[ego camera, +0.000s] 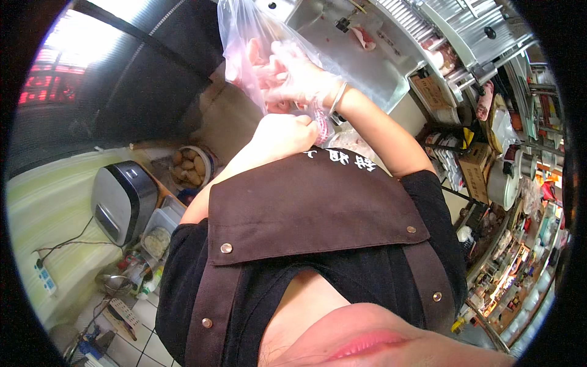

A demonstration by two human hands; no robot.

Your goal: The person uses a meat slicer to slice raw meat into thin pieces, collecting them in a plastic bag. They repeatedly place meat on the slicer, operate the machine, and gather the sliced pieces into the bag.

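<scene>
A clear plastic bag (231, 25) with pink, meat-like pieces (259, 73) in it hangs in front of me at the top of the head view. My left hand (286, 130) is bare and closed in a fist around the gathered lower edge of the bag. Thin clear plastic covers my right hand (302, 75), which lies among the pink pieces; whether this is a glove or the bag itself is unclear. A bracelet (338, 97) circles the right wrist. Blurred plastic hides whether the right fingers hold a piece.
Beyond my right arm is a stainless-steel tray (390, 75) holding a slice of meat (363, 37), beside a metal machine (458, 41). A bucket of potatoes (190, 165) and a silver-black appliance (124, 202) stand left. Right are a cardboard box (476, 172) and a metal pot (502, 186).
</scene>
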